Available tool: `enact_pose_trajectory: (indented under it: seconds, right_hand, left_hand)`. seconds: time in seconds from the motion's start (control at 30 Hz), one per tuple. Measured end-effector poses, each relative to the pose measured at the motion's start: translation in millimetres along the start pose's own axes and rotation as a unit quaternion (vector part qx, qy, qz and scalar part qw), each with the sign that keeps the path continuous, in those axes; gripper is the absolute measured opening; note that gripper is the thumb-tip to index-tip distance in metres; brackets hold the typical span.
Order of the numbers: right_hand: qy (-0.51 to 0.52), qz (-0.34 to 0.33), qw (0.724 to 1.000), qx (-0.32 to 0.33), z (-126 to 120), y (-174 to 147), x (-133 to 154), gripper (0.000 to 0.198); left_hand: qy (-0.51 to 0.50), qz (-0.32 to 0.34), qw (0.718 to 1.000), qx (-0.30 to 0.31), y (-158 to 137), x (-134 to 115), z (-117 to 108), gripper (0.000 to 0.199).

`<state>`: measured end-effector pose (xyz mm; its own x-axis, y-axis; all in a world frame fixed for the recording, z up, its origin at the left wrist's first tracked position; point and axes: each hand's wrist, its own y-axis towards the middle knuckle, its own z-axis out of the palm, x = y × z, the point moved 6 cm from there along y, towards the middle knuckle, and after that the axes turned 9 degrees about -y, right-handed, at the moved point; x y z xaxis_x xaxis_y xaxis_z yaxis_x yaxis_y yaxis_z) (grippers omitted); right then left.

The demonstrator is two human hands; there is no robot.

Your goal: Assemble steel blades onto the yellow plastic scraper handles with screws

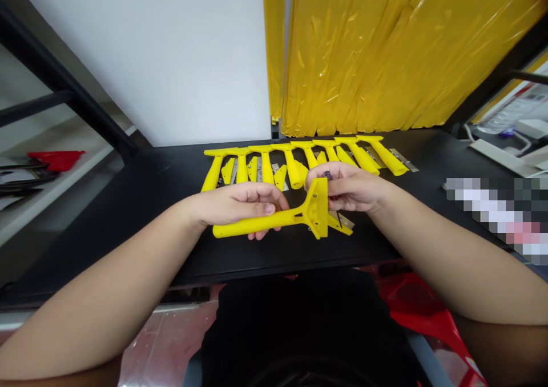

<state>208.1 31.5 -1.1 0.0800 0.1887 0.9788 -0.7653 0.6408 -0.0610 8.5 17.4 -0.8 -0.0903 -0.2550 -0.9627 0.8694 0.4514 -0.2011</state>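
My left hand (250, 204) is wrapped around the handle of a yellow scraper (265, 222), which lies sideways above the black table with its wide head to the right. Behind that head, my right hand (349, 186) is closed, its fingers pinching a small dark purple object (327, 176) that is mostly hidden. Just below these fingers, a yellow plate (341, 225) lies on the table with a metal blade and a thin dark rod. Beyond both hands stretches a row of several yellow scraper handles (292, 167), heads pointing away from me.
Between the row's handles lie loose yellow plates (228, 172), metal blades (402, 160) and small screws. The black table (162, 204) ends at a white panel (192, 61) and yellow plastic sheeting (385, 50). A red bag (422, 304) hangs below the table's right front.
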Motion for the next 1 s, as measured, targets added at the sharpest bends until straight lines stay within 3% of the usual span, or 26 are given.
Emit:
enact_pose_trajectory:
  seconds: [0.2, 0.33, 0.47, 0.63, 0.7, 0.87, 1.0]
  right_hand:
    - [-0.052, -0.008, 0.998, -0.023, 2, 0, 1, 0.025]
    - [-0.160, -0.077, 0.983, -0.049, 1, -2, 13, 0.021]
    - [-0.339, -0.134, 0.928, -0.078, -1, -6, 24, 0.016]
    - [-0.566, -0.139, 0.810, -0.059, 6, -4, 21, 0.005]
    - [-0.613, -0.134, 0.778, -0.038, 10, -1, 16, 0.006]
    - [-0.662, -0.085, 0.745, -0.021, 11, 6, 1, 0.007]
    - [-0.656, -0.087, 0.749, -0.003, 12, 7, 1, 0.008]
  left_hand:
    - [-0.015, -0.010, 1.000, 0.012, -1, -1, 3, 0.026]
    - [-0.037, -0.012, 0.999, 0.002, -2, 1, 0, 0.031]
    - [-0.070, 0.014, 0.997, -0.032, -7, -4, -5, 0.032]
    - [-0.110, 0.061, 0.988, -0.087, -12, -12, -11, 0.026]
    - [-0.112, 0.070, 0.986, -0.098, -11, -14, -13, 0.024]
    - [-0.113, 0.105, 0.981, -0.114, -5, -17, -17, 0.022]
    - [-0.114, 0.125, 0.977, -0.130, -3, -19, -23, 0.022]
